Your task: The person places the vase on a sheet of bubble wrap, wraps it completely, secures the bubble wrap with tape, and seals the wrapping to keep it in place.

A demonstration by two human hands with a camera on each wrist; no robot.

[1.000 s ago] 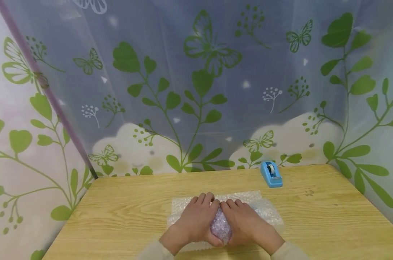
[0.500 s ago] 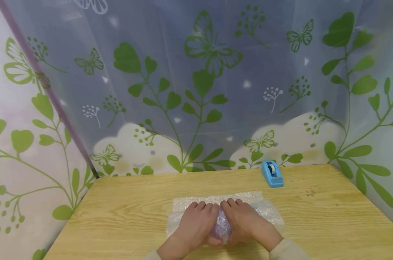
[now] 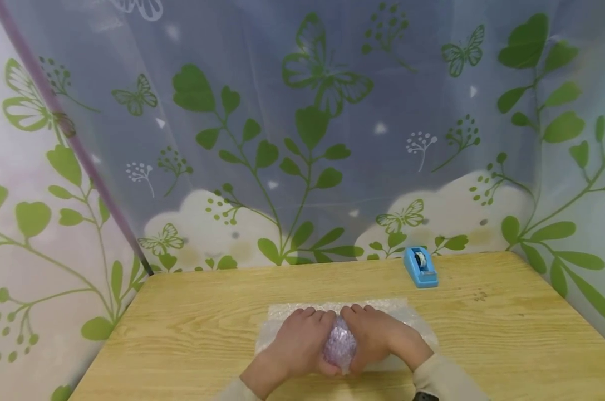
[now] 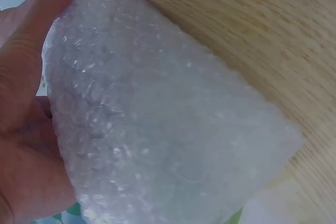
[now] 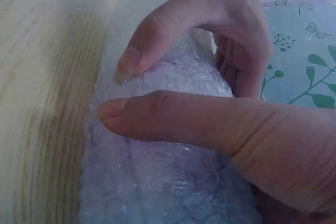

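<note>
On the table, a purple thing wrapped in clear bubble wrap shows between my two hands in the head view; its kind is hidden under the layers. My left hand grips the roll from the left, fingers over the far side and thumb on the near side. Close beside it, my right hand grips the right part the same way. Both thumbs press the near face in the right wrist view, the right thumb stretched across the wrap. One end of the wrap sticks out flat past the left hand.
A blue tape dispenser with a roll of tape stands near the back right of the wooden table. Behind the table hangs a curtain printed with leaves and butterflies. A dark band shows at the right sleeve.
The left fingers, stretched forward over the wrap a second ago, have drawn back and curled over it. The wrap's near edge no longer sticks out below the left hand. The tape dispenser stays put.
</note>
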